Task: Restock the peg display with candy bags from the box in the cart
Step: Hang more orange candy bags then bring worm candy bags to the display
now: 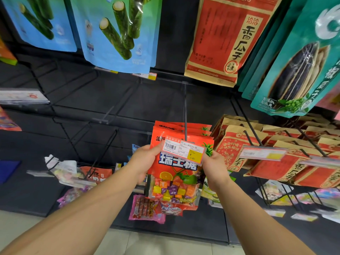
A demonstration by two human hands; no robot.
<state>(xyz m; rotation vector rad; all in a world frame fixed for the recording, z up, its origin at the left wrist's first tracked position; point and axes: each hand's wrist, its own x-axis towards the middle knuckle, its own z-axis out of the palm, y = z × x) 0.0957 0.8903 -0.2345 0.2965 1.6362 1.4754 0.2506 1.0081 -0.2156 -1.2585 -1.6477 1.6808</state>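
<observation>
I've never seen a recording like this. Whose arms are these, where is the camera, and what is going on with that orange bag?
There is no machine here: a person wears a camera on the head, looking forward and down, so you see their own two bare arms. They face a dark shop display with wire pegs. The left hand and the right hand each grip one side of an orange candy bag with coloured sweets showing through its window. It is the front of a stack of the same bags hanging on one peg, whose price tag sits in front of it. Red and brown seed bags hang to the right, and green seaweed snack bags above.
</observation>
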